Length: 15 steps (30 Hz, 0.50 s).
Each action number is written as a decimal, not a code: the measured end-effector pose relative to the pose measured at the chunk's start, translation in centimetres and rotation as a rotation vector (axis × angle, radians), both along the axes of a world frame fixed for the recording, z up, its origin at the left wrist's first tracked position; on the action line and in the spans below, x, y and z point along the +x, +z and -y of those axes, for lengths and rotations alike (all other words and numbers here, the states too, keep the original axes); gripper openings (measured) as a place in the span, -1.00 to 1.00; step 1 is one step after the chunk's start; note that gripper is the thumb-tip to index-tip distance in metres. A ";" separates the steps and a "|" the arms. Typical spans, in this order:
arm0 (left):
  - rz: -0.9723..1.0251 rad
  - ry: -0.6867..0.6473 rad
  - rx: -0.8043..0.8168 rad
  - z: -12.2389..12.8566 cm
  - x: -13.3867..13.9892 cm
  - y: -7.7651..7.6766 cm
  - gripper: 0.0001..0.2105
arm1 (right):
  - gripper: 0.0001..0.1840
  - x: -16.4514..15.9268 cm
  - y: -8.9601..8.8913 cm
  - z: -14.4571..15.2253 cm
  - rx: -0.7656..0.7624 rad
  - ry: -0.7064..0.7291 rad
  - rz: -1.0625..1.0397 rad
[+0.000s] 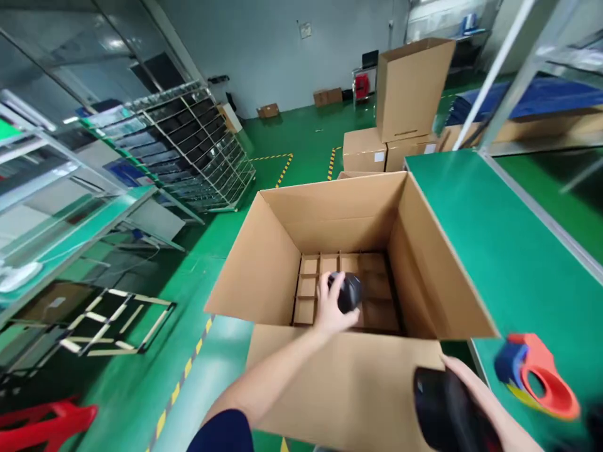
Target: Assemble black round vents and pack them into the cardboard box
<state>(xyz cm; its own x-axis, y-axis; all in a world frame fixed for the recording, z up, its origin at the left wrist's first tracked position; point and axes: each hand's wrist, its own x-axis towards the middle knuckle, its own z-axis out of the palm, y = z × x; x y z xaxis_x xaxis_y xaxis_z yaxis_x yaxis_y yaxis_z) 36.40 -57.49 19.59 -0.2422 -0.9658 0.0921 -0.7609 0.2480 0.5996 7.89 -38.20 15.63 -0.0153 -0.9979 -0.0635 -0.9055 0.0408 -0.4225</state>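
My left hand (330,312) reaches into a large open cardboard box (261,267), fingers closed around a rounded black object (350,294) whose kind I cannot make out. Beneath it, a cardboard divider grid (309,286) splits the box into several compartments. At the lower right, my right hand (478,392) is curled around a dark, blurred black object (436,402), just outside the box's near right corner. The near flap (339,376) hangs outward below my left forearm.
A green-topped table (490,232) runs along the right, bearing a red and blue tape dispenser (549,383). To the left stand a workbench (108,213) and a wire cage rack (188,144). More cartons (362,150) are stacked behind the box.
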 end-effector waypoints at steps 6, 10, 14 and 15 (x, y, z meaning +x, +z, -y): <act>0.209 0.441 0.204 20.7 11.3 -10.7 -0.07 | 0.12 14.4 -5.6 29.3 0.152 0.089 0.049; 0.266 0.341 0.295 26.2 14.3 -19.4 -0.01 | 0.24 22.0 -15.8 42.3 0.380 0.125 -0.137; 0.304 0.240 0.361 29.0 14.6 -26.6 0.03 | 0.31 25.5 -24.4 47.5 0.438 0.170 -0.193; 0.309 0.223 0.377 29.6 14.6 -28.2 0.04 | 0.32 25.9 -26.1 48.1 0.444 0.178 -0.209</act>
